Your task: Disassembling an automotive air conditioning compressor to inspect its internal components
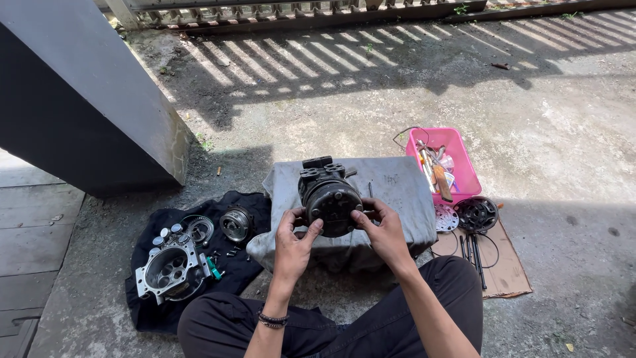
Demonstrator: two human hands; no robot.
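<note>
Outdoors on rough concrete, a grey cloth (397, 189) covers a low block, and the black compressor (329, 196) rests on it, end face toward the person. Both hands clasp that round end: the left hand (293, 240) grips at eight o'clock with thumb on the face, the right hand (383, 231) at three o'clock, fingers curled around the rim. This looks like working the end cover; next would call for a firm, even grip. A silver housing (169, 270) lies at eight o'clock, a pink basket (457, 154) at two.

compressor (329, 197): black | cloth (397, 189): grey | basket (457, 152): pink | cardboard (507, 268): brown
</note>
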